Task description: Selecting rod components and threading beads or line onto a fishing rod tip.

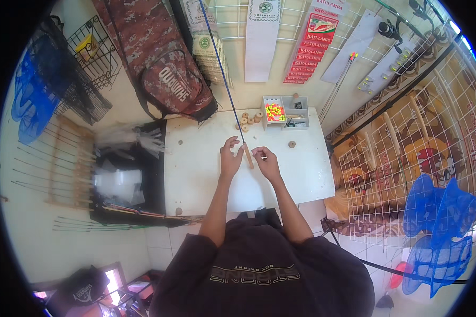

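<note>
A slim dark blue fishing rod (223, 68) with a light tan handle (249, 157) slants across the white table, its tip toward the top edge. My left hand (229, 160) is just left of the handle's upper end. Its fingers are apart and bent, and the thumb lies against or right beside the rod. On the other side, my right hand (268, 165) has thumb and forefinger pinched together close to the handle. Anything between those fingertips is too small to make out. Several round cork rings (244, 127) are clustered beyond my hands.
A grey divided tray (273, 100) with bright floats stands at the table's far side, near a lone cork ring (292, 144). A camouflage rod bag (177, 87) leans at the back left. Wire grid racks (375, 164) with blue nets (433, 206) stand right. Bundled clear bags (135, 138) lie left.
</note>
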